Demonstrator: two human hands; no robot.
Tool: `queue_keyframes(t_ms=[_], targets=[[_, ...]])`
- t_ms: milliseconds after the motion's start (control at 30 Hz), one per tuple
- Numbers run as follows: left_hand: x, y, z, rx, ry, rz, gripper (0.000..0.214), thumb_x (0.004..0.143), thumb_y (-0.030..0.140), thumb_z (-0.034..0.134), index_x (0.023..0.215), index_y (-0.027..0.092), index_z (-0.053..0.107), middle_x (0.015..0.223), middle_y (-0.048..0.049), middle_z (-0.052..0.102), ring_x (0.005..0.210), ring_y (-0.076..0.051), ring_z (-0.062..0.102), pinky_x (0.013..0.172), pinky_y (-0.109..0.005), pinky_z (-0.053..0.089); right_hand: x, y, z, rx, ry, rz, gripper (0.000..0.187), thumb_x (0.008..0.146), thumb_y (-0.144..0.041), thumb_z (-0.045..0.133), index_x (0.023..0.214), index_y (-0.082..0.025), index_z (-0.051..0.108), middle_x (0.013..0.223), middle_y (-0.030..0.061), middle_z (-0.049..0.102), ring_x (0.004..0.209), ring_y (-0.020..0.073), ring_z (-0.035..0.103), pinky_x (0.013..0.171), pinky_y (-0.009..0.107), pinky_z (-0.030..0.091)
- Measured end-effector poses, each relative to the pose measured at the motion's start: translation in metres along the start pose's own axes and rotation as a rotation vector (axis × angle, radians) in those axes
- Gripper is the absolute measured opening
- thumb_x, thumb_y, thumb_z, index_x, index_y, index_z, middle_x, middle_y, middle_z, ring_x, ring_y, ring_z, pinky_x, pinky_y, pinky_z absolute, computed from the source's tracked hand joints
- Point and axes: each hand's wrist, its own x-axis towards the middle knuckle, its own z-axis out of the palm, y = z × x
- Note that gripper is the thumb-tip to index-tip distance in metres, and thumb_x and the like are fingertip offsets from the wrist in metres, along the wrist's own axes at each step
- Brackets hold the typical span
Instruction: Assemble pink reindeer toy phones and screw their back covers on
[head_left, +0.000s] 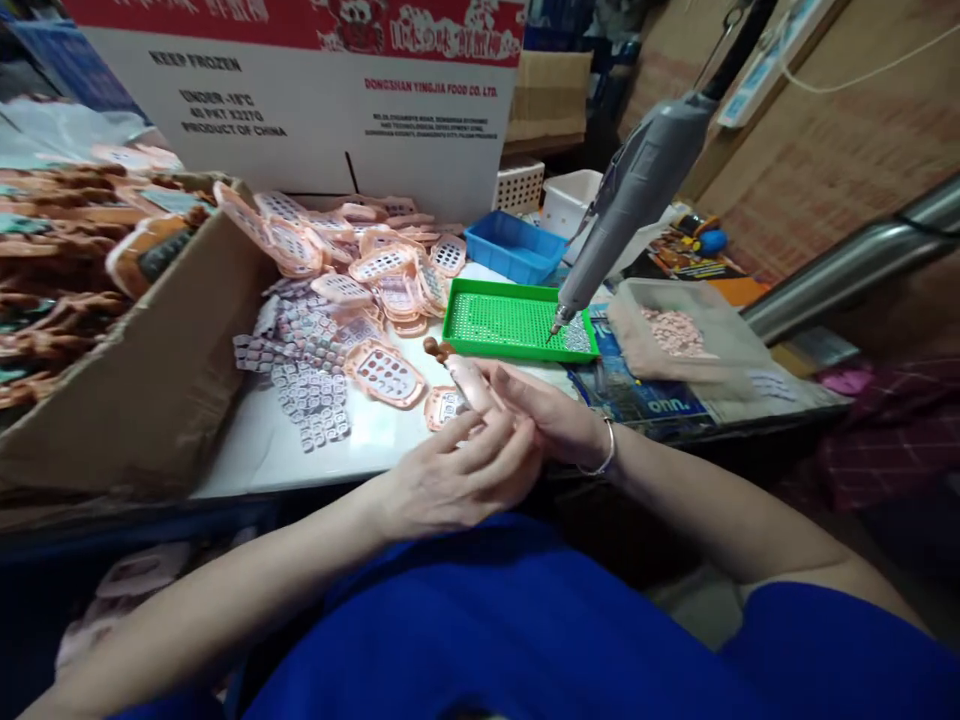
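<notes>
Both grips are closed on one peach shell (471,384), the left hand (469,470) wrapping it from the near side and the right hand (544,408) cupping it from beyond. From the head view, it sits raised just over the front edge of the desk (247,450), brown knobs at its far end. The fingers hide much of it, so I can't swear how its edges meet. To do this handling well, I'd say, keep the right palm as a firm cradle, let the left fingertips press evenly along the rim, and don't squeeze one corner (thin plastic rarely forgives that).

Counting around them: one grey power screwdriver (637,190) hangs, tip down, over one green tray (487,349), which has one heap of tiny silvery bits (576,335) at its right end. There's one blue bin (514,266) behind, one pale tub (637,362) of pink pieces (671,328), and one cardboard box (150,375) at far left. The loose shells (382,376) and button sheets (309,400) are too many and too overlapped to count.
</notes>
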Motion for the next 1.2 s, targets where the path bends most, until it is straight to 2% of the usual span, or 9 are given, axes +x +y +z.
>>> queue_keyframes(t_ms=[133, 267, 367, 467, 567, 667, 767, 867, 1200], targets=[[0.003, 0.005, 0.024, -0.306, 0.112, 0.021, 0.028, 0.091, 0.008, 0.053, 0.111, 0.02, 0.067, 0.115, -0.0078, 0.072, 0.114, -0.02, 0.064, 0.104, -0.034, 0.049, -0.016, 0.006, -0.009, 0.53, -0.046, 0.254, 0.062, 0.077, -0.053, 0.073, 0.122, -0.016, 0.055, 0.102, 0.0054, 0.065, 0.084, 0.0124, 0.062, 0.072, 0.021, 0.054], [0.006, 0.005, 0.03, -0.565, 0.095, 0.034, 0.024, 0.092, 0.008, 0.051, 0.096, 0.022, 0.071, 0.117, -0.0073, 0.073, 0.115, -0.019, 0.066, 0.105, -0.033, 0.051, -0.021, 0.018, -0.013, 0.595, -0.164, 0.263, 0.07, 0.069, -0.055, 0.078, 0.123, -0.015, 0.058, 0.106, 0.0071, 0.067, 0.091, 0.0159, 0.064, 0.076, 0.023, 0.055], [0.002, 0.005, 0.025, -0.567, 0.12, 0.036, 0.023, 0.093, 0.009, 0.052, 0.087, 0.021, 0.071, 0.111, -0.0055, 0.076, 0.111, -0.018, 0.068, 0.103, -0.032, 0.053, -0.021, 0.025, -0.015, 0.422, -0.179, 0.241, 0.065, 0.079, -0.061, 0.064, 0.122, -0.013, 0.06, 0.104, 0.0093, 0.069, 0.092, 0.0185, 0.066, 0.074, 0.026, 0.056], [-0.019, 0.005, 0.015, -0.473, 0.233, 0.032, 0.015, 0.087, 0.007, 0.061, 0.084, 0.019, 0.07, 0.106, -0.0059, 0.077, 0.112, -0.02, 0.068, 0.101, -0.035, 0.056, -0.017, 0.029, -0.02, 0.027, -0.038, 0.111, 0.065, 0.083, -0.054, 0.064, 0.135, -0.017, 0.054, 0.123, 0.0108, 0.064, 0.108, 0.0219, 0.063, 0.087, 0.033, 0.056], [-0.051, 0.005, 0.008, -0.448, 0.192, -0.176, 0.016, 0.084, 0.006, 0.06, 0.091, 0.017, 0.068, 0.099, -0.0109, 0.078, 0.103, -0.024, 0.072, 0.089, -0.038, 0.062, -0.007, 0.038, -0.025, -0.565, 0.048, -0.124, 0.076, 0.079, -0.048, 0.071, 0.143, -0.016, 0.046, 0.135, 0.0166, 0.054, 0.12, 0.028, 0.056, 0.099, 0.047, 0.051], [-0.078, 0.007, 0.003, -0.394, 0.101, -0.397, 0.021, 0.085, 0.005, 0.055, 0.097, 0.018, 0.066, 0.088, -0.0112, 0.078, 0.082, -0.022, 0.075, 0.072, -0.033, 0.063, 0.008, 0.053, -0.024, -0.94, -0.012, -0.272, 0.077, 0.081, -0.049, 0.07, 0.142, -0.008, 0.046, 0.13, 0.0218, 0.055, 0.119, 0.0314, 0.054, 0.1, 0.052, 0.049], [-0.092, 0.011, -0.002, -0.315, 0.084, -0.563, 0.021, 0.085, 0.004, 0.054, 0.098, 0.018, 0.063, 0.085, -0.0119, 0.077, 0.073, -0.02, 0.074, 0.064, -0.029, 0.06, 0.02, 0.065, -0.02, -1.057, -0.081, -0.301, 0.079, 0.08, -0.05, 0.071, 0.141, -0.006, 0.046, 0.129, 0.0214, 0.057, 0.116, 0.0311, 0.055, 0.099, 0.049, 0.05], [-0.097, 0.014, -0.005, -0.299, 0.081, -0.638, 0.023, 0.084, 0.002, 0.055, 0.099, 0.019, 0.061, 0.085, -0.0112, 0.076, 0.073, -0.018, 0.073, 0.063, -0.027, 0.058, 0.029, 0.065, -0.019, -1.086, -0.122, -0.291, 0.079, 0.08, -0.05, 0.072, 0.14, -0.005, 0.046, 0.127, 0.0217, 0.059, 0.112, 0.0306, 0.057, 0.096, 0.048, 0.05], [-0.097, 0.014, 0.002, -0.347, 0.102, -0.679, 0.022, 0.084, 0.003, 0.055, 0.098, 0.018, 0.061, 0.086, -0.0114, 0.076, 0.073, -0.018, 0.073, 0.063, -0.026, 0.057, 0.038, 0.052, -0.016, -1.099, -0.154, -0.222, 0.079, 0.078, -0.054, 0.073, 0.138, -0.008, 0.048, 0.121, 0.0191, 0.062, 0.105, 0.0286, 0.058, 0.092, 0.043, 0.049]])
